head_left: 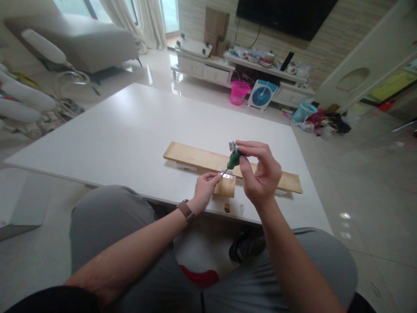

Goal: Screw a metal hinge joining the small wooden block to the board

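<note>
My right hand (262,171) grips a green-handled screwdriver (233,159), tilted with its tip down to the left. The tip meets a metal hinge (227,174), which lies where a long wooden board (195,155) joins a small wooden piece (224,188). Pinched together, the fingertips of my left hand (207,186) are at the screwdriver's tip by the hinge's left side; whether they hold a screw is too small to see. Behind the board, partly covered by my right fingers, lies a second metal hinge (232,146).
The boards lie near the front edge of a white table (137,126). A small dark-and-yellow item (227,208) and a small clear bag (242,209) lie close to that edge. Beyond the table stand a pink basket (239,93) and a blue fan (261,94).
</note>
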`<action>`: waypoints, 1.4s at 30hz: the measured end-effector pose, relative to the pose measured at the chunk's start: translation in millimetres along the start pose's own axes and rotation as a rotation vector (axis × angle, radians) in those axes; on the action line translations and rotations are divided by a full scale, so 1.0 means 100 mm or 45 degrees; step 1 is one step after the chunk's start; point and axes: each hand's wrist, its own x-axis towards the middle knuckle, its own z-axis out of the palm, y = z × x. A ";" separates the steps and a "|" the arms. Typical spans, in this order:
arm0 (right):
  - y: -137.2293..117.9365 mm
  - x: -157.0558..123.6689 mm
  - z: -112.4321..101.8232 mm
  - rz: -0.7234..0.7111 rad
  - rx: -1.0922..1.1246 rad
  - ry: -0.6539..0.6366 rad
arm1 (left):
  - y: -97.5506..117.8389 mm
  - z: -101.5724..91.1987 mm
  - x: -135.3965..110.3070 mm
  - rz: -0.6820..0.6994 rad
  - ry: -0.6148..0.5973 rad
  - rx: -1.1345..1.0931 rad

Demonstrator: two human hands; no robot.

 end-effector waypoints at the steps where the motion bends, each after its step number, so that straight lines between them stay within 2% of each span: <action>1: 0.00 0.00 0.00 -0.005 -0.016 0.008 | 0.00 0.00 0.00 -0.006 0.001 -0.002; 6: 0.00 0.01 -0.01 -0.013 -0.117 0.076 | 0.00 0.01 0.01 -0.030 0.013 -0.022; 14: -0.02 0.01 -0.01 -0.010 -0.007 -0.013 | -0.01 0.00 0.02 -0.007 0.012 -0.011; 22: -0.01 0.02 -0.01 -0.006 -0.190 0.114 | 0.01 0.00 0.00 -0.029 0.005 -0.011; 29: -0.02 0.02 -0.02 -0.016 -0.049 -0.017 | -0.01 0.00 0.02 -0.005 0.003 -0.017; 36: -0.01 0.02 -0.01 0.001 -0.163 0.104 | -0.01 -0.01 0.01 -0.026 0.009 -0.012; 42: -0.02 0.03 0.00 -0.016 -0.018 0.004 | -0.02 -0.01 0.02 -0.004 0.009 0.006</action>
